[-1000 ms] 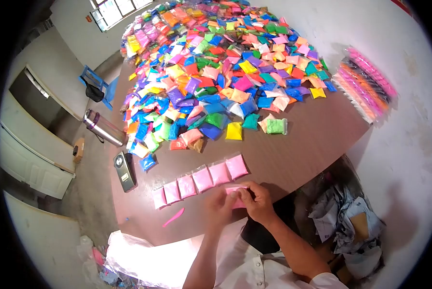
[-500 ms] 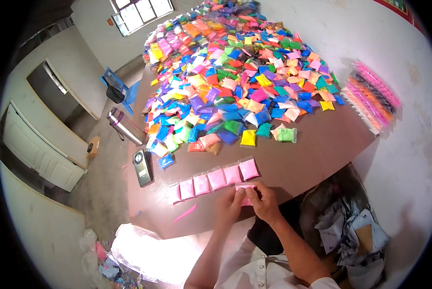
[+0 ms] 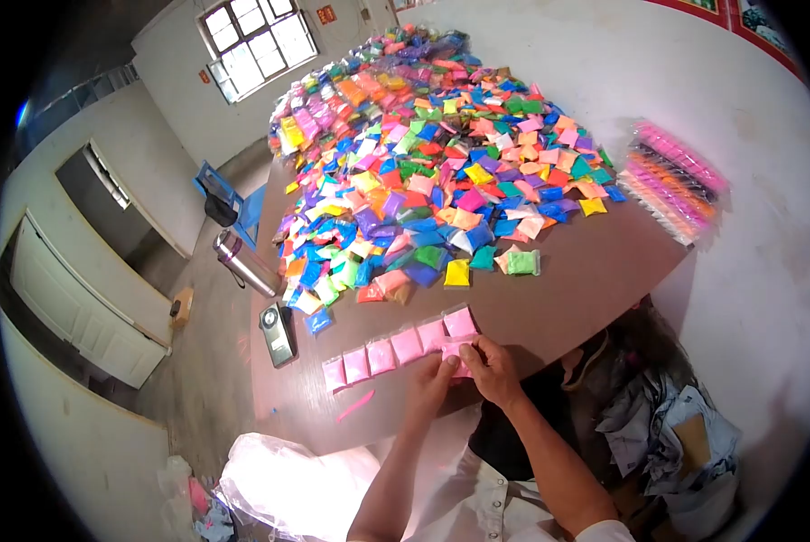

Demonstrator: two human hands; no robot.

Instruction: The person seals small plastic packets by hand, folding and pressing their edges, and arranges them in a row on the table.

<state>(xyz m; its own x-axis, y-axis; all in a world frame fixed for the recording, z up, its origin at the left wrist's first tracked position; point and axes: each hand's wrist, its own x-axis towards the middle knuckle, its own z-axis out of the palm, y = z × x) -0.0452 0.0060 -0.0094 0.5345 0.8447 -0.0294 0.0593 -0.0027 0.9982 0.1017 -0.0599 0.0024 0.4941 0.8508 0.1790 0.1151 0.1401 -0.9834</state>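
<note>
Between my two hands, near the table's front edge, is a small pink packet (image 3: 458, 349). My left hand (image 3: 432, 378) pinches its left side and my right hand (image 3: 491, 370) its right side, thumbs close together. Just beyond my fingers a row of several pink packets (image 3: 381, 356) lies side by side on the brown table (image 3: 567, 280). The held packet overlaps the right part of that row in view. A thin pink strip (image 3: 355, 406) lies to the left of my left hand.
A large heap of colourful packets (image 3: 423, 190) covers the table's far part. A metal flask (image 3: 245, 263) and a dark device (image 3: 277, 334) stand or lie at the left. Long packs (image 3: 671, 185) rest by the right wall. White plastic (image 3: 297, 483) and crumpled bags (image 3: 667, 443) lie below.
The view has tilted and shifted. Both hands have brought the held pink packet up closer to the row, where it now overlaps the packets. Both keep their grip.
</note>
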